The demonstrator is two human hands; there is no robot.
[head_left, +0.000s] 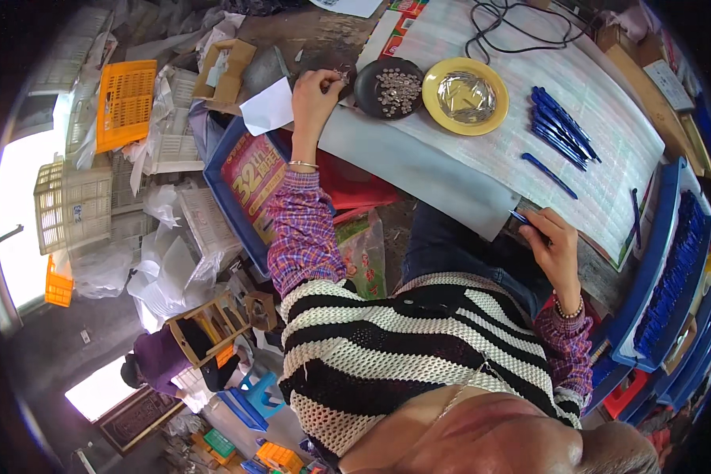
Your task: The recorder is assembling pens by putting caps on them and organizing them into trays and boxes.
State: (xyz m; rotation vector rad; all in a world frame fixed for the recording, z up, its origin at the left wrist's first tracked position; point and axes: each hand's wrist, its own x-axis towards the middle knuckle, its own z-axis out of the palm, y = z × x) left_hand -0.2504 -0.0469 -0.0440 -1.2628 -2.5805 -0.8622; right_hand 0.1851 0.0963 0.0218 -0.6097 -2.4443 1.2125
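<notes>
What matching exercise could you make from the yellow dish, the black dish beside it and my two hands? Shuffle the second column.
1. Yellow dish
2. Black dish
3. Left hand
4. Right hand

A. Grips a blue piece
B. Contains small round pieces
C. Contains thin silvery pieces
D. Left of the black dish

Pairs: 1-C, 2-B, 3-D, 4-A

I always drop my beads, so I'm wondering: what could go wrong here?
The left hand is right beside the black dish, so a bump might scatter its small silvery pieces. The right hand pinches a slim blue stick beside the grey sheet, close to the person's lap, so if it slips, it might fall there.
</notes>
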